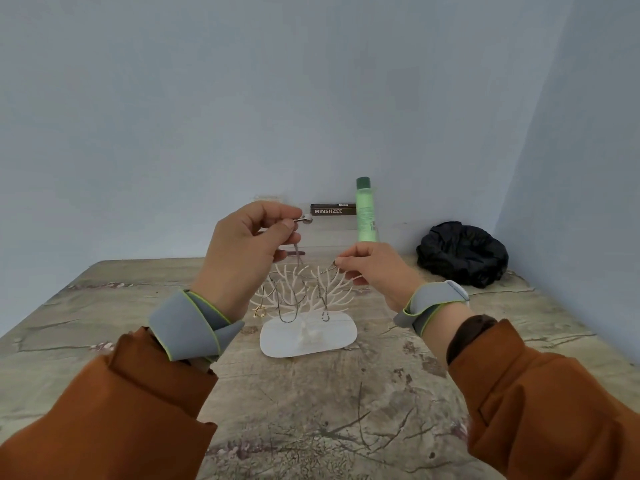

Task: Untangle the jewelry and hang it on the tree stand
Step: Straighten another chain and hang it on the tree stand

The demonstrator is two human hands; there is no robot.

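Observation:
A white branching tree stand sits on an oval white base in the middle of the table. Thin chains hang in loops in front of its branches. My left hand is raised above the stand's left side, thumb and forefinger pinched on the silver end of a necklace chain. My right hand is lower and to the right, pinching the other chain end. The chains drape down between both hands. A small gold ring piece hangs at the stand's lower left.
A green bottle stands at the back against the wall, beside a dark box labelled MINSHZEE. A crumpled black bag lies at the back right corner. The marbled table extends toward me between my orange sleeves.

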